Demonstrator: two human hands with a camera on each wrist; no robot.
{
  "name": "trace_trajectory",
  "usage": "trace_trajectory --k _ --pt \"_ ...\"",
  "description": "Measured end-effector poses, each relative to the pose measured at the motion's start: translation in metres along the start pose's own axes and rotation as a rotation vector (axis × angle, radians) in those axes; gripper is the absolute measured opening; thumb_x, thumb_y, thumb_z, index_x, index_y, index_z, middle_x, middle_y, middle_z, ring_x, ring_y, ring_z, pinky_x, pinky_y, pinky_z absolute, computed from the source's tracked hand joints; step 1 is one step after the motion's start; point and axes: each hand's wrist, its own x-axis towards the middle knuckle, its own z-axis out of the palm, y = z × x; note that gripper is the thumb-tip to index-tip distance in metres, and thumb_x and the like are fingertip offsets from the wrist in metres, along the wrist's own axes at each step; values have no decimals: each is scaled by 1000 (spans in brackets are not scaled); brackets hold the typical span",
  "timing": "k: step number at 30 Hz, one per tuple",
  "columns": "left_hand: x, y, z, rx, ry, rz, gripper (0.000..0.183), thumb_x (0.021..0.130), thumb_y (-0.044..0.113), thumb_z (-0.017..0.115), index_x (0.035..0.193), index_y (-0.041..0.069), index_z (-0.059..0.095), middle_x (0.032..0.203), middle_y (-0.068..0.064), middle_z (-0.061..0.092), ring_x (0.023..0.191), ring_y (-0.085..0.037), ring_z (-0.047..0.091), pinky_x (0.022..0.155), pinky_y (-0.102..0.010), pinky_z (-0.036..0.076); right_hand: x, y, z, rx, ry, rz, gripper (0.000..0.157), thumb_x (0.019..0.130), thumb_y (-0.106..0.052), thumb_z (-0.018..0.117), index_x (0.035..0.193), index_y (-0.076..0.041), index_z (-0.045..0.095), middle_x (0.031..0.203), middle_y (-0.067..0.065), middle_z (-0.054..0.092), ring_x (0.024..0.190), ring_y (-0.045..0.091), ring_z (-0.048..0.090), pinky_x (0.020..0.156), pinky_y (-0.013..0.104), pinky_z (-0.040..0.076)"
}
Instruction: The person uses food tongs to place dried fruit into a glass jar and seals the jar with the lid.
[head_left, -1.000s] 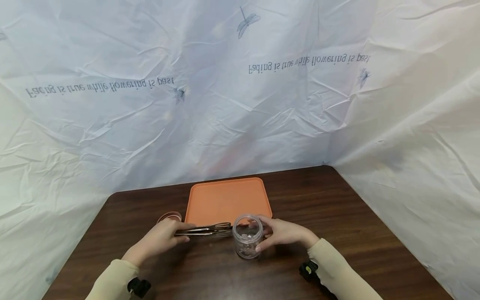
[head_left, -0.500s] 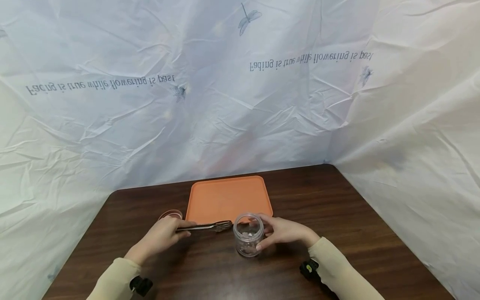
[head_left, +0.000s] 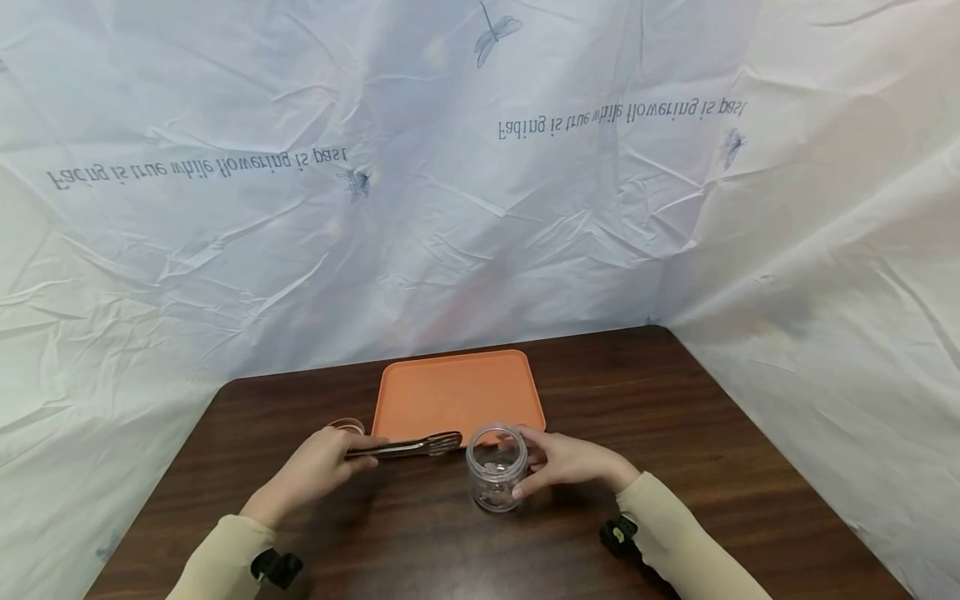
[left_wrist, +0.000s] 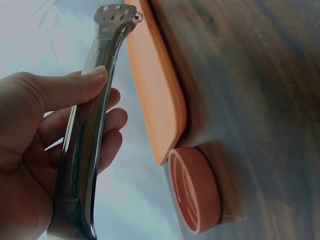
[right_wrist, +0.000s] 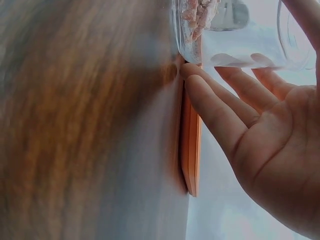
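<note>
My left hand (head_left: 318, 467) grips a pair of metal tongs (head_left: 408, 447), thumb on one arm and fingers on the other, as the left wrist view shows. The slotted tips (left_wrist: 115, 17) sit close together, with a small pinkish bit (left_wrist: 139, 17) at their edge; whether they pinch it I cannot tell. In the head view the tips point right, just left of the jar. My right hand (head_left: 573, 467) holds the clear jar (head_left: 497, 483) from its right side, fingers and thumb around it. Pinkish pieces (right_wrist: 196, 17) lie at the bottom of the upright, lidless jar.
An orange tray (head_left: 457, 392) lies behind the jar, near the table's back edge. A reddish round lid (left_wrist: 200, 192) lies left of the tray, partly hidden by my left hand in the head view. White printed cloth (head_left: 480, 208) hangs around the dark wooden table (head_left: 637, 392).
The tongs' arms have come together, and their tips have risen slightly beside the jar. My left hand has shifted a little left and away from me. The right hand and jar stay put.
</note>
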Motion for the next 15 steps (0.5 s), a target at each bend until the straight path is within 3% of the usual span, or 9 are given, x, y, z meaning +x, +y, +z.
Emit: trace_trajectory --k 4,7,11,15 --pt "1 1 -7 -18 23 -14 36 91 17 75 127 19 73 102 6 71 62 1 53 57 -24 45 0 0 -1 -4 2 8 93 86 -32 83 159 -16 27 141 6 54 130 27 55 103 38 46" --pt "4 4 -14 -57 14 -44 36 93 16 73 129 17 72 80 10 67 47 -1 41 51 -24 39 -1 0 -1 1 4 12 94 86 -32 83 160 -15 26 142 7 53 130 28 55 103 40 46" --pt "8 8 -24 -109 25 -83 36 96 17 71 132 17 70 50 14 46 40 -2 30 46 -23 34 -2 -1 0 16 -1 5 93 87 -32 82 160 -16 26 143 7 52 130 28 55 104 41 46" --pt "11 11 -35 -131 68 -89 37 96 21 71 133 22 69 46 12 42 39 -4 24 44 -23 31 -1 -1 1 23 -3 -4 92 87 -31 82 159 -16 28 142 6 53 129 27 56 104 41 46"
